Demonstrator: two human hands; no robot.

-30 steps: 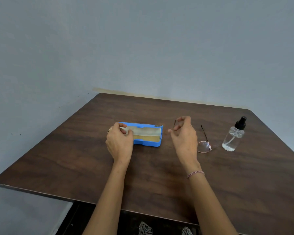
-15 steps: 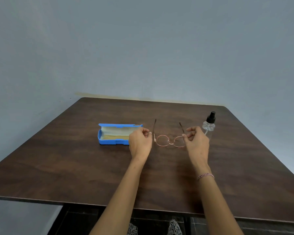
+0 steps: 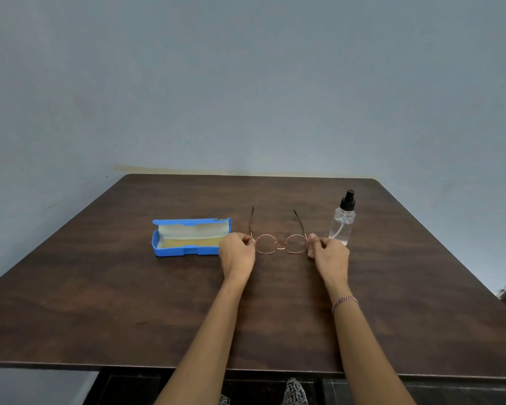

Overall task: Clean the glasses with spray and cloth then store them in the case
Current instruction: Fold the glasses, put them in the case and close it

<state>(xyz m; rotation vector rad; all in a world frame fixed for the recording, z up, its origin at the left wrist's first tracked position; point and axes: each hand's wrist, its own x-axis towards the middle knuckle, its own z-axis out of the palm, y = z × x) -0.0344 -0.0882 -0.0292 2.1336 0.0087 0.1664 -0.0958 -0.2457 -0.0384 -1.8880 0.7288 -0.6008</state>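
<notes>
Round, thin-rimmed copper glasses (image 3: 281, 243) sit at the table's middle with both temples unfolded and pointing away from me. My left hand (image 3: 236, 253) pinches the frame's left end, and my right hand (image 3: 329, 252) pinches its right end. To the left lies an open blue case (image 3: 187, 238) with a pale cloth (image 3: 192, 230) inside against the lid. A clear spray bottle (image 3: 343, 222) with a black nozzle stands upright just beyond my right hand.
The dark wooden table (image 3: 129, 302) stands against a grey wall, and its near edge runs across the bottom of the view. A beaded bracelet (image 3: 344, 301) is on my right wrist.
My left hand left the case and joined the right on the glasses. The glasses now lie centred with temples spread, held at both ends. The camera view shifted right.
</notes>
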